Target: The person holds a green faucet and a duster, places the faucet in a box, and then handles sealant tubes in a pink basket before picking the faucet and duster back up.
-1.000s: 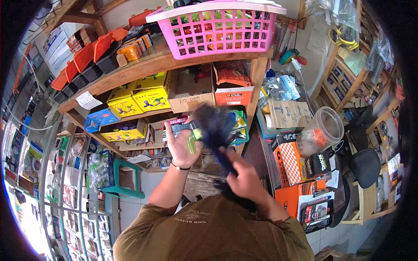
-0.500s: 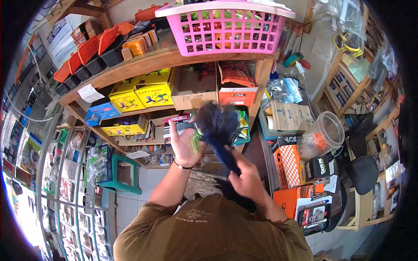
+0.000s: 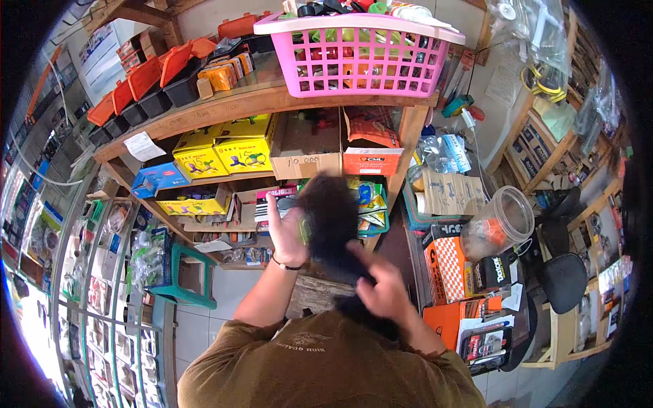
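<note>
My right hand (image 3: 385, 288) is wrapped round the shaft of a dark blue duster (image 3: 329, 216) with a bushy, motion-blurred head. Its head lies against the inner side of my left hand (image 3: 288, 239), which is raised with a finger pointing up. A small translucent green piece (image 3: 304, 231) sits in my left palm, partly covered by the bristles; its exact kind cannot be made out. Behind both hands are shelves with a cardboard box (image 3: 306, 166) marked 10 000 and green-and-yellow packets (image 3: 371, 197).
A pink basket (image 3: 367, 64) full of small goods stands on the upper shelf, beside orange-lidded bins (image 3: 144, 75). Yellow boxes (image 3: 245, 153) fill the shelf below. At left are a green stool (image 3: 183, 292) and glass shelving; at right, a clear jar (image 3: 500, 221) and orange boxes.
The duster's head has swung down and left, over more of the green piece and my left palm. My right hand has shifted slightly, and the camera view has tilted a little.
</note>
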`<state>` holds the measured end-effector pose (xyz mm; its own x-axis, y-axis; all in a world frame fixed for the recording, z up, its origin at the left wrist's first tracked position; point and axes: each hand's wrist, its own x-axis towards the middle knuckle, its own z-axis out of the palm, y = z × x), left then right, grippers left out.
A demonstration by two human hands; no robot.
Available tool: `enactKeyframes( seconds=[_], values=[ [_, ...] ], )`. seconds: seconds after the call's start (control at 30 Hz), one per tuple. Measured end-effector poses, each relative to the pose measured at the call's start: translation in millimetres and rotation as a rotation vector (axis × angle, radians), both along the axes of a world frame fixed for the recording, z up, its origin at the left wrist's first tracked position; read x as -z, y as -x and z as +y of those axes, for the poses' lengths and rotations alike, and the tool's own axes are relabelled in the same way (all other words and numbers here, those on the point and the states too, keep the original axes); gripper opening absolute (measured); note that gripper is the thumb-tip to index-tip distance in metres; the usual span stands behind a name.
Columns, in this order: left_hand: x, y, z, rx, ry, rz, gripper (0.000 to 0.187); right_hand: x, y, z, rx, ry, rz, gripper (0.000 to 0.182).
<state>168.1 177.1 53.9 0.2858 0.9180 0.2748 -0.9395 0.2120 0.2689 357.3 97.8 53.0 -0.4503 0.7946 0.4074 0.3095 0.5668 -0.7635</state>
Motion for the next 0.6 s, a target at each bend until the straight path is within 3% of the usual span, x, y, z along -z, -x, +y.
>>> enactKeyframes(
  seconds=[0.03,0.07,0.1,0.17,0.2,0.23,0.3,0.43,0.47,0.5,0.57,0.6],
  values=[
    [7.0,3.7,3.4,0.034,0.063,-0.134,0.086,4.5,-4.3,5.5,0.125,0.033,0.056,0.058],
    [18.4,6.3,10.3,0.094,-0.108,-0.104,0.085,6.8,-2.5,2.3,0.131,-0.033,-0.075,0.057],
    [16.9,4.6,10.7,0.098,-0.109,-0.105,0.085,0.2,4.2,-3.0,0.004,-0.091,-0.078,0.057],
    [8.0,0.9,10.3,0.021,-0.109,0.098,0.084,-17.2,13.0,-21.9,-0.209,0.112,-0.117,0.057],
    [1.1,0.2,8.3,0.016,-0.144,0.121,0.083,-15.3,11.7,-17.6,-0.202,0.049,-0.061,0.057],
    [-5.2,-2.1,0.3,-0.017,-0.023,0.105,0.084,-11.7,8.8,-10.5,-0.201,0.051,-0.059,0.057],
    [-4.6,-2.0,-1.0,-0.090,0.023,0.150,0.085,-4.1,2.5,0.2,0.074,0.039,0.030,0.059],
    [9.5,6.3,7.9,0.052,-0.198,0.148,0.085,-11.3,14.6,-16.5,-0.155,0.084,-0.029,0.055],
    [-0.3,2.8,2.0,0.058,-0.155,0.107,0.086,-6.6,10.2,-9.6,-0.084,0.036,-0.006,0.059],
    [-3.9,0.8,-4.4,-0.093,0.042,0.162,0.088,-2.0,3.8,-2.1,-0.016,-0.011,0.015,0.063],
    [1.0,1.9,-3.9,-0.088,0.035,0.142,0.082,-0.5,4.1,-4.9,0.060,0.061,0.069,0.064],
    [0.7,3.7,-3.9,-0.012,-0.101,0.188,0.084,1.0,9.3,-10.4,0.008,0.050,0.002,0.063]
  ],
)
